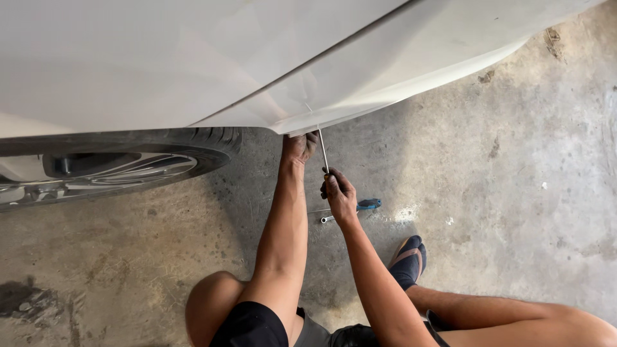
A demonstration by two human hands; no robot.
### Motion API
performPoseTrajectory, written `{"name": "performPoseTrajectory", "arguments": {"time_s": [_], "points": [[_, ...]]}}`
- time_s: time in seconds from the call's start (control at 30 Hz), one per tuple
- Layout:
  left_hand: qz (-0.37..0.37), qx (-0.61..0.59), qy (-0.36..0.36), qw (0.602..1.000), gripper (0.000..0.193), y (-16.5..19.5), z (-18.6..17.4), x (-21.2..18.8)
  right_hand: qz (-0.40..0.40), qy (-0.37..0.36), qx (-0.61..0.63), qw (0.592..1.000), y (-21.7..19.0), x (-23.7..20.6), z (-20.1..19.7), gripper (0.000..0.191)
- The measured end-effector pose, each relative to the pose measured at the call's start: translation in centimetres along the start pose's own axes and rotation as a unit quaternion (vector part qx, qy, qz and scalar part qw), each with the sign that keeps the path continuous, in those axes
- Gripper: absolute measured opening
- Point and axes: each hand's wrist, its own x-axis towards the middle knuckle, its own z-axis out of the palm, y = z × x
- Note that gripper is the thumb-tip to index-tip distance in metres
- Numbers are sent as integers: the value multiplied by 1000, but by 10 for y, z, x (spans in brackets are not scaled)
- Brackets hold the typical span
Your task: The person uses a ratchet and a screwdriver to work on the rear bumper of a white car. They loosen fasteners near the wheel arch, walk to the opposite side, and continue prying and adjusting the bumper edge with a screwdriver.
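A white car body [193, 58] filled the top, its tyre [193, 144] on the concrete floor [514, 193]. Your left hand [299, 148] pressed against the panel's lower edge, fingers hidden. Your right hand [339, 193] closed around a thin screwdriver [323, 149] angled up to that edge. A blue-handled tool [367, 204] lay just behind.

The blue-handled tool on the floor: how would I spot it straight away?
Start at the white car body and drop to its lower edge, where both hands work. Just beyond the right hand, on the concrete floor, lies the screwdriver. Its blue handle is the only bright colour there.
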Motion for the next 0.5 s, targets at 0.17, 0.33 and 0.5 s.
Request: {"name": "performPoseTrajectory", "arguments": {"time_s": [0.17, 0.33, 0.5], "points": [[-27, 109, 29, 993, 39, 9, -3, -2, 15, -6, 64, 998, -2, -4, 9, 37], [-32, 109, 35, 993, 44, 13, 0, -7, 13, 3, 99, 995, -14, -2, 21, 36], [-15, -10, 38, 999, 23, 4, 7, -10, 11, -1, 75, 997, -22, 6, 33, 35]]}}
